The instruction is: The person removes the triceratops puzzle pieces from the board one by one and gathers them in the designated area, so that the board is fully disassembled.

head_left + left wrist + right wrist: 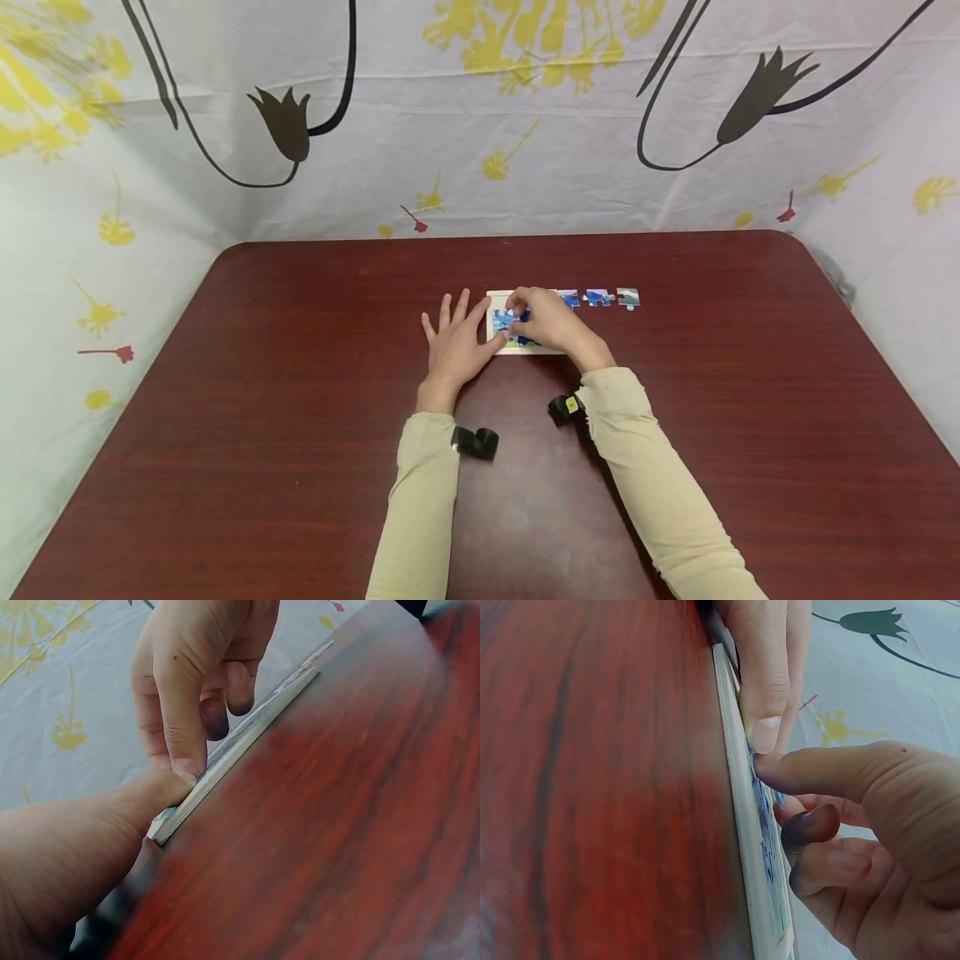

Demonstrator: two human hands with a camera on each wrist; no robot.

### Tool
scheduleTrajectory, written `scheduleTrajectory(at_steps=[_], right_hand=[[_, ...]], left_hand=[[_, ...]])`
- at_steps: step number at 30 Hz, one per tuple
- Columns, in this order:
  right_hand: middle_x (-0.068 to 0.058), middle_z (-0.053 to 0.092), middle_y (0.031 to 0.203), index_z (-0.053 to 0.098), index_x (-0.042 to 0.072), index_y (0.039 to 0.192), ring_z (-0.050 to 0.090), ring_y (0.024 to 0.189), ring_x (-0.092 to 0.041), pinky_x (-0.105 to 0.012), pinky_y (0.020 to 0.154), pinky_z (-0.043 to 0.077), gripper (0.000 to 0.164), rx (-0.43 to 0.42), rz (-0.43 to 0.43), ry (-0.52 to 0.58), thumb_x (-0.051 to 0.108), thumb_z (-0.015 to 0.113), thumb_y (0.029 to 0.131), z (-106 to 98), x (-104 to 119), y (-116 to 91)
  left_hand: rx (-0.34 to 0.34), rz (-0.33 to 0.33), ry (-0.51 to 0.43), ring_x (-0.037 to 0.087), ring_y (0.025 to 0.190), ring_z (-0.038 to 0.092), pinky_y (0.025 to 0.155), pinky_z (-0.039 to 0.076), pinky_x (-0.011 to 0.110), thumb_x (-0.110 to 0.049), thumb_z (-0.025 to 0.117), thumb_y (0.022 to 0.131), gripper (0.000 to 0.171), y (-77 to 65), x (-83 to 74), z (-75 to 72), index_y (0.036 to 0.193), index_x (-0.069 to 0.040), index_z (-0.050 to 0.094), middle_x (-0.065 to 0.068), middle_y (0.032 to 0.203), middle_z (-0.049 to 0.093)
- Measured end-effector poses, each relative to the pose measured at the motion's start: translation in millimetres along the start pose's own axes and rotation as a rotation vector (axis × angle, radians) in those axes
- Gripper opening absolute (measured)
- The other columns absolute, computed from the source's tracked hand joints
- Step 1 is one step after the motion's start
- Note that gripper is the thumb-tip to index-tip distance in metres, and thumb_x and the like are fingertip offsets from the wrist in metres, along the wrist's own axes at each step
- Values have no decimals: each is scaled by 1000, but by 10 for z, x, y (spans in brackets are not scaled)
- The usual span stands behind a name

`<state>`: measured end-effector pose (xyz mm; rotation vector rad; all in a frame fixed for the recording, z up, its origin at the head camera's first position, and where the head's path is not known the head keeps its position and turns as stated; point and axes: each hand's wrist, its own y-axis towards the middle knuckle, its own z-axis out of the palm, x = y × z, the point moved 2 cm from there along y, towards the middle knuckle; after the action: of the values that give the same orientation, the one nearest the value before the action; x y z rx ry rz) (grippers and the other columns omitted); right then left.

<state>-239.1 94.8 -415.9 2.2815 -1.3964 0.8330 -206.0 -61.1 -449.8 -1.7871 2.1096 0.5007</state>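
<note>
A small jigsaw puzzle in a pale frame (528, 351) lies flat on the table, its blue pieces partly covered by my hands. My left hand (456, 354) rests at the frame's left side with fingers spread, and its thumb reaches over the lower left part. From the right, my right hand (557, 321) bends over the puzzle, thumb and fingertips brought together low on the picture. A blue edge of a puzzle piece (781, 800) shows between them in the right wrist view. In the left wrist view the right hand's thumb (185, 754) meets the left thumb at the frame.
Loose puzzle pieces lie in a row right of the frame: one (570, 298) partly behind the right hand, a second (598, 297) and a third (628, 297). The dark red table (300, 400) reaches back to a white patterned cloth (480, 192).
</note>
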Motion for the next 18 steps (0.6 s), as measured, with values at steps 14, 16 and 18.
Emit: scheduleTrajectory(at_steps=[14, 16, 18], right_hand=[[-11, 58, 97, 62, 3, 109, 55, 80, -24, -39, 72, 46, 27, -87, 5, -18, 14, 68, 84, -271, -96, -96], [-12, 59, 97, 62, 3, 109, 56, 83, -26, -40, 75, 45, 28, -114, 13, -21, 14, 69, 84, -355, -161, -129], [-12, 59, 95, 63, 3, 107, 56, 85, -26, -41, 75, 44, 28, -133, 42, -12, 14, 70, 83, -433, -236, -168]], left_hand=[[7, -5, -2, 28, 141, 2, 104, -6, 60, -56, 53, 87, 69, -3, -1, 0, 145, -26, 35, 5, 154, 16], [4, -6, -5, 28, 141, 2, 104, -6, 60, -56, 54, 86, 69, 0, 1, 1, 145, -26, 35, 5, 154, 16], [2, -7, -9, 28, 141, 2, 104, -6, 60, -56, 54, 86, 69, 1, 4, 1, 145, -26, 35, 5, 154, 16]])
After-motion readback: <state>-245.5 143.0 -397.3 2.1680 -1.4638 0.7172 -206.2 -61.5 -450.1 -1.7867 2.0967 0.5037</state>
